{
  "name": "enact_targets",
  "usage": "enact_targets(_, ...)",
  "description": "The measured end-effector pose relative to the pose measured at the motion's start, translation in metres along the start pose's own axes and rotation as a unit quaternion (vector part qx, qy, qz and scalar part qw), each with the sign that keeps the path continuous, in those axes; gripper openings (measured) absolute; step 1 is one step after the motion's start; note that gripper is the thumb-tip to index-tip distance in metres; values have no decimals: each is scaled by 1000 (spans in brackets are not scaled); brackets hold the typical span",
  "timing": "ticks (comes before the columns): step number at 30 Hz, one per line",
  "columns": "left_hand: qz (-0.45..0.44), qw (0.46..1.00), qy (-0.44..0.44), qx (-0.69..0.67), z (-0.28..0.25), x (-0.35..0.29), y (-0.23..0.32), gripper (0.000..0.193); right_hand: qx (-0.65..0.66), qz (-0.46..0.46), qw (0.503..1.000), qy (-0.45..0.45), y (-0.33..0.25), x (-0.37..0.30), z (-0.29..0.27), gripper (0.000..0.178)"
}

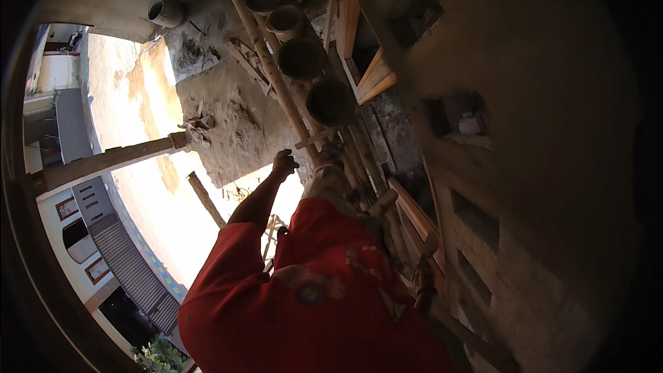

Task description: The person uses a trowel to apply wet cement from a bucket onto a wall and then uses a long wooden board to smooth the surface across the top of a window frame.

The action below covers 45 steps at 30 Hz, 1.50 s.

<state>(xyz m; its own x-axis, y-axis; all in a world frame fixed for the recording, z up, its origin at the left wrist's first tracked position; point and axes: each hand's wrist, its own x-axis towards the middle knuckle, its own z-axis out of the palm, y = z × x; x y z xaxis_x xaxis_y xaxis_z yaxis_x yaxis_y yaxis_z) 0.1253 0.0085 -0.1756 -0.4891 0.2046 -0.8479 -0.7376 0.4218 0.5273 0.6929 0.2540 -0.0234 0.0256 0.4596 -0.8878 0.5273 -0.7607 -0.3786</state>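
Observation:
My left hand (284, 164) is held out over the bright ground at the left, its fingers curled in and nothing seen in them. Low at the right, in shadow, my right hand (425, 282) is closed round a tool with a pale, rounded end (430, 243); its exact kind is too dim to tell. Beyond my feet, several dark round buckets (302, 59) stand in a row along bamboo poles (273, 69). The closest bucket (331, 102) is just past a short wooden crosspiece (315, 139).
I am up on the bamboo poles, beside a rough plastered wall (545, 166) with square openings on the right. Orange-brown wooden frames (376, 79) lean between poles and wall. Below left are a sand heap (235, 114), another bucket (166, 12) and a post (110, 162).

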Motion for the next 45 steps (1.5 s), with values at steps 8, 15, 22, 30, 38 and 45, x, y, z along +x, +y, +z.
enact_targets(8, 192, 876, 234, 374, -57, 47, -15, 58, -146, 47, 988, -25, -65, -24, 69, 28)
enact_targets(15, 29, 915, 103, 388, -9, 47, 69, 34, -213, 110, 971, -18, -37, 20, 91, 37)
enact_targets(22, 194, 908, 169, 331, 1, 221, 52, 61, -200, 15, 979, -38, 63, 232, 68, 45)
enact_targets(30, 240, 931, 223, 164, -20, 475, 124, 65, -244, -103, 964, 4, 90, 404, 141, 56)
enact_targets(38, 325, 842, 356, 245, -1, 599, 252, 63, -354, -238, 901, 84, 118, 520, 187, 64)
enact_targets(45, 356, 788, 324, 385, 48, 716, 278, 65, -407, -219, 869, 178, 108, 517, 191, 58)
